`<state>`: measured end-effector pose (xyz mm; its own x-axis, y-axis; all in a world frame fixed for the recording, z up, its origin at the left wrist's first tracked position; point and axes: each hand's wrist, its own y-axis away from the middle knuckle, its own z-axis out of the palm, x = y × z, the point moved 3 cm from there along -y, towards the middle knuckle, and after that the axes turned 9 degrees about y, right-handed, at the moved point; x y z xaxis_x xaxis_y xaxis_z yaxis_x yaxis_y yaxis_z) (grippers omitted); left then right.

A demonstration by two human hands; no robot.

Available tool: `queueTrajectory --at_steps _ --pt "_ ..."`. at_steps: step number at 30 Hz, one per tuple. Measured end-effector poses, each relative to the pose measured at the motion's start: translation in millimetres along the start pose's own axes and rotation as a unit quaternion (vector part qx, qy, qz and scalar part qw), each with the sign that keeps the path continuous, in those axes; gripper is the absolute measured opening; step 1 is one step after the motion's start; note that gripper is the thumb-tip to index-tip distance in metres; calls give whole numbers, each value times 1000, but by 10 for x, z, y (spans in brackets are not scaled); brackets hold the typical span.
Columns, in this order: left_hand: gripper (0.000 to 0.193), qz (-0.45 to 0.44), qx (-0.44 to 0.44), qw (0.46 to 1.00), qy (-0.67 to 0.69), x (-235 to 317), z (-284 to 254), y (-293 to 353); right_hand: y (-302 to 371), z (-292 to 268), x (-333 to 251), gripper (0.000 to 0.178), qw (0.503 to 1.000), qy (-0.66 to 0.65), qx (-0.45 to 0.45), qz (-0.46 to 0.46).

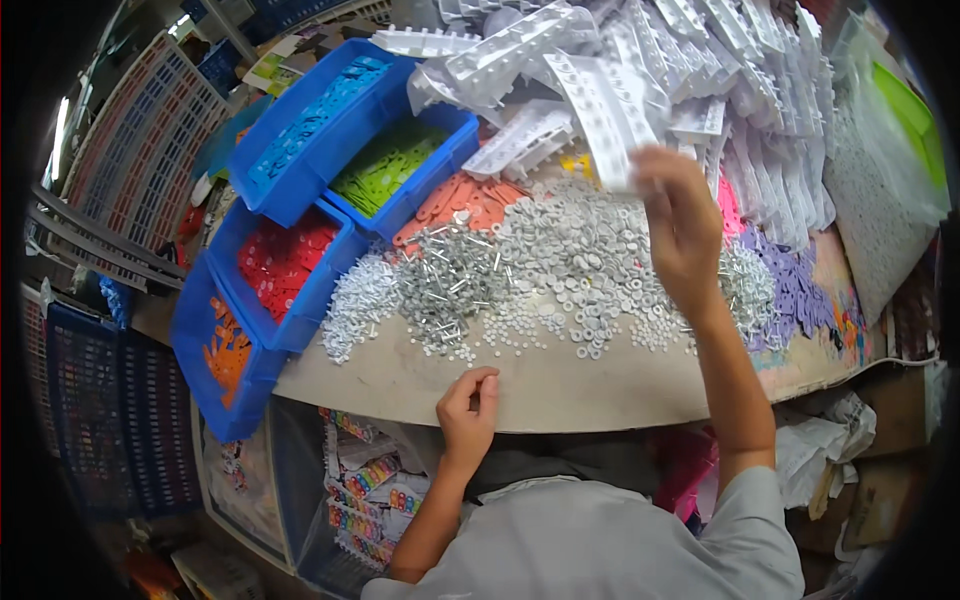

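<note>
My right hand is raised over the far side of the table, its fingers closed on the lower end of a white moulded plastic tray with rows of small studs. Motion blurs the fingertips. Behind it rises a big pile of similar white trays. Near the table's front edge, my left hand is curled closed; whatever its fingers might hold is hidden. Beyond it lie heaps of silver metal pins, small white pieces and grey-white rings on the table.
Blue bins on the left hold blue, green, red and orange pieces. Salmon pieces and purple pieces lie loose on the table. A clear bag stands at the right; blue crates stand at the left.
</note>
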<state>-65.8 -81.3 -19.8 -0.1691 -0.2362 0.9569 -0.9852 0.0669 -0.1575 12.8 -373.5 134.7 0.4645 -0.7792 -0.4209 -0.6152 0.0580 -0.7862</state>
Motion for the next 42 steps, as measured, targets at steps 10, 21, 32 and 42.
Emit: queueTrajectory --at_steps 10,21,32,42 --pt "65 285 -455 825 -174 299 1082 -73 1288 -555 -329 18 975 -88 96 181" --pt "63 415 -419 758 -279 133 1407 -1256 1993 -858 -968 11 984 122 -2 129" --pt "28 348 -269 887 -140 193 911 -1208 2603 -604 -1086 34 992 -20 -119 36" --pt "44 267 -163 925 -215 263 651 -1216 2436 -271 -1101 39 973 22 -199 118"
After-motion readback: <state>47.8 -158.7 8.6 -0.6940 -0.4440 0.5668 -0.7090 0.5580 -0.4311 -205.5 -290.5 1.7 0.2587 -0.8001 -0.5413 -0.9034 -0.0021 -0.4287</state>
